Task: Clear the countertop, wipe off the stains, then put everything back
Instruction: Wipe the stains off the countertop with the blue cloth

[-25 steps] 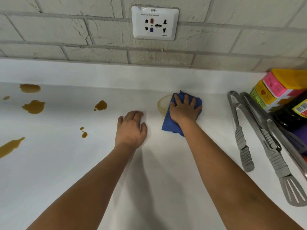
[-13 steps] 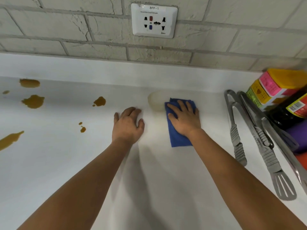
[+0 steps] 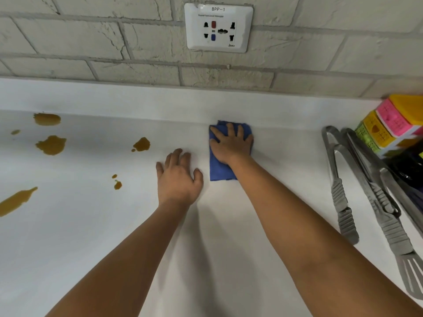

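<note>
Since the frame 0.5 s ago, our right hand [image 3: 231, 144] has slid the cloth [image 3: 220, 170] up toward the back edge of the tabletop [image 3: 91, 236], and the pale smear that showed just left of the cloth then is no longer visible. Our left hand [image 3: 177, 177] has stayed where it was.

Our right hand lies flat on the blue cloth with its fingers straight and slightly spread, pressing it onto the tabletop just right of the frame's center; the cloth's lower part sticks out below the palm. Our left hand rests palm down on the bare tabletop just left of the cloth, fingers straight and close together, thumb out to the right, holding nothing.

Brown stains [image 3: 51, 145] remain in the left half of the frame: 2 large blots and a small dot at the upper left, 1 blot [image 3: 142, 144] nearer the center, 2 small drops [image 3: 117, 184] below it, and a long streak [image 3: 16, 201] at the left edge. All lie well apart from the cloth.

At the right side of the frame, metal tongs [image 3: 338, 191] and a slotted spatula [image 3: 389, 225] lie on the tabletop. Beyond them, at the upper right, stand colored boxes [image 3: 389, 120] in pink, yellow and green, with a dark blurred item below them. A white wall socket [image 3: 218, 27] sits on the brick wall at the top center.
</note>
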